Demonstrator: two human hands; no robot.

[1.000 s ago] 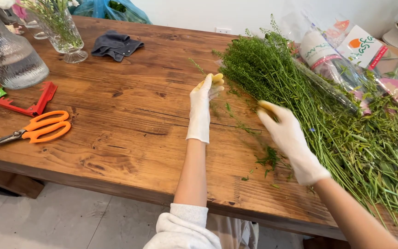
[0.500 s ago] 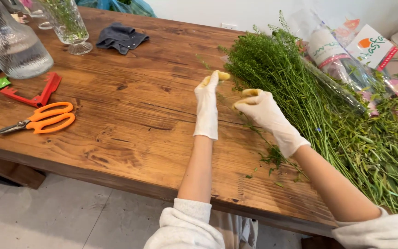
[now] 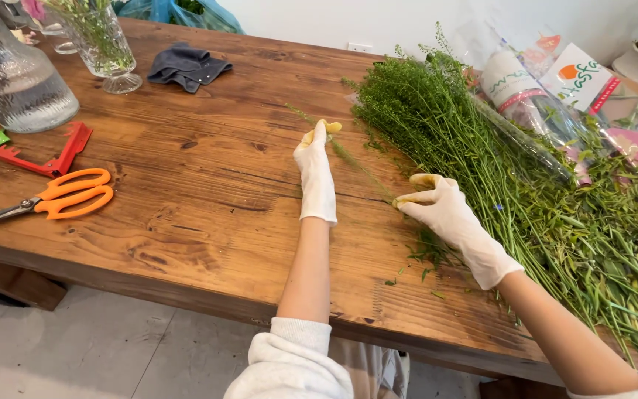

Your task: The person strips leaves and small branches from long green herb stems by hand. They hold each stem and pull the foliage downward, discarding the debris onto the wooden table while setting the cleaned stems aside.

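Both my hands wear white gloves with yellow fingertips. My left hand (image 3: pixel 317 174) pinches the tip end of a thin green stem (image 3: pixel 359 166) near the middle of the wooden table (image 3: pixel 208 192). My right hand (image 3: pixel 448 218) grips the same stem lower down, at the left edge of a big pile of green stems (image 3: pixel 496 170). The stem stretches between the two hands, pulled out a little to the left of the pile. Small bits of leaf (image 3: pixel 426 255) lie under my right wrist.
Orange scissors (image 3: pixel 57 196) and a red tool (image 3: pixel 46 155) lie at the left. A glass jug (image 3: pixel 9 74), a glass vase with greens (image 3: pixel 101 41) and a dark cloth (image 3: pixel 186 65) stand at the back left. Wrapped flowers (image 3: pixel 555 96) lie at the back right.
My right hand has moved down and back along the stem toward me. The single stem now lies drawn out from the pile between my hands. The view has shifted slightly.
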